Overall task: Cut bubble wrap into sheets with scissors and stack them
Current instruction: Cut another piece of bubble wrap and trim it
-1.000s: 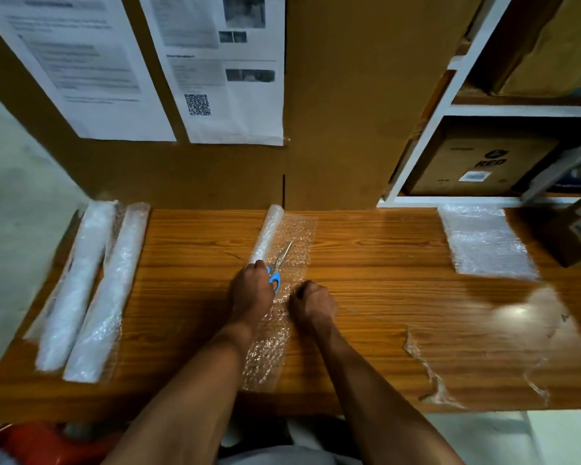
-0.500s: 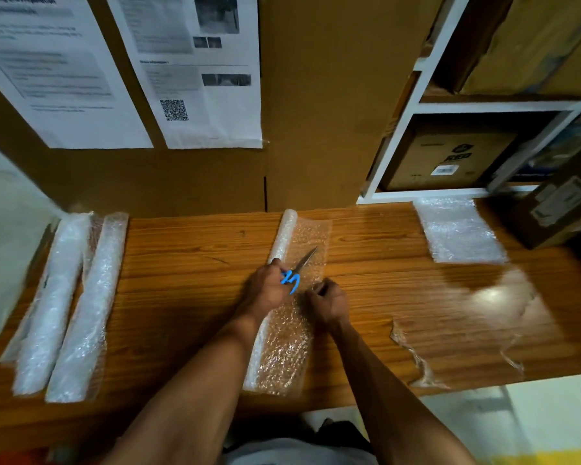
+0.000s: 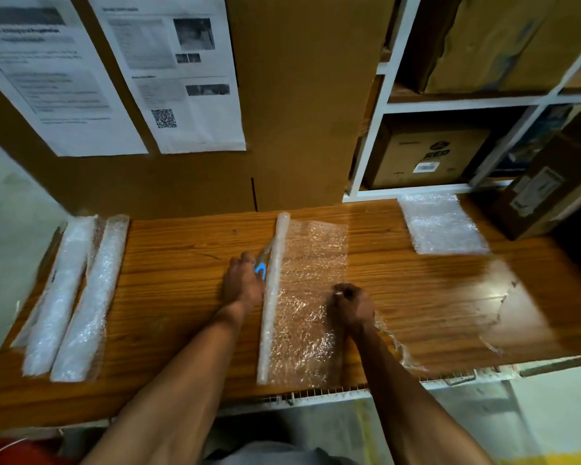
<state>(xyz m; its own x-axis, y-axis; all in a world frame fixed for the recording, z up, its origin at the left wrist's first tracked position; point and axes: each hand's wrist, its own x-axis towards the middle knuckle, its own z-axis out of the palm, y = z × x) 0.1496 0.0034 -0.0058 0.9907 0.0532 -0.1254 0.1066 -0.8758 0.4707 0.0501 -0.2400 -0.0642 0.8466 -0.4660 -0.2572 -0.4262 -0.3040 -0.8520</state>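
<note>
A thin roll of bubble wrap [image 3: 273,297] lies front to back on the middle of the wooden table [image 3: 188,263]. Its unrolled clear sheet [image 3: 311,290] spreads flat to the roll's right. My left hand [image 3: 243,282] sits just left of the roll and grips scissors [image 3: 261,263] with blue handles, blades pointing away. My right hand [image 3: 351,305] is curled and pinches the sheet's right edge. A stack of cut sheets [image 3: 441,223] lies at the back right of the table.
Two more bubble wrap rolls [image 3: 76,293] lie side by side at the table's left end. A cardboard box [image 3: 550,182] stands at the far right by white shelves [image 3: 376,135]. Torn clear film [image 3: 497,297] clings to the table's right part. Papers hang on the cardboard wall behind.
My right hand has pulled the sheet's edge to the right, unrolling a much wider stretch. My left hand with the scissors has shifted to the roll's left side.
</note>
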